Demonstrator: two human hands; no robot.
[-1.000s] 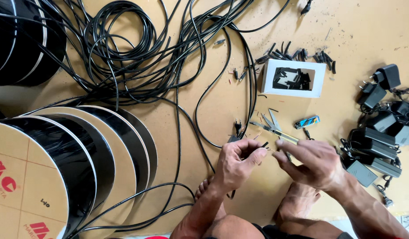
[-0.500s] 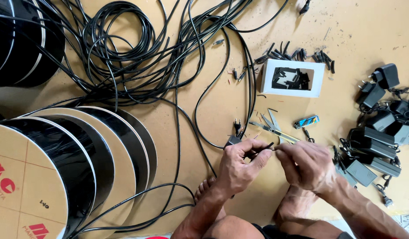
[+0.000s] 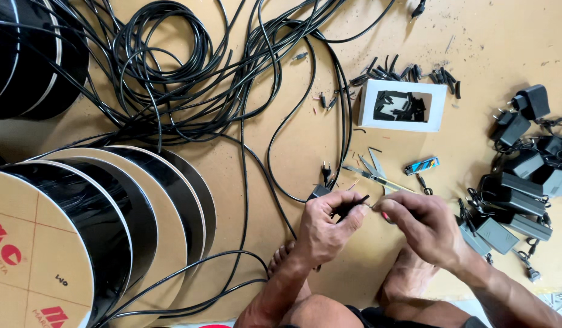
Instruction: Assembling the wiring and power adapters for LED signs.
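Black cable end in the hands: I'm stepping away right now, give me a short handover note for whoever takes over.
Left hand: pinches the black cable end between thumb and fingers.
Right hand: fingertips meet that same end; something red shows under the fingers, too hidden to identify.
Around: scissors and a small blue tool lie on the floor just beyond the hands; white tray of short black pieces further out; black power adapters piled to the right; cable reels to the left, loose coils above.
Done: many cut pieces lie in and about the tray.
Left: this end is not finished.
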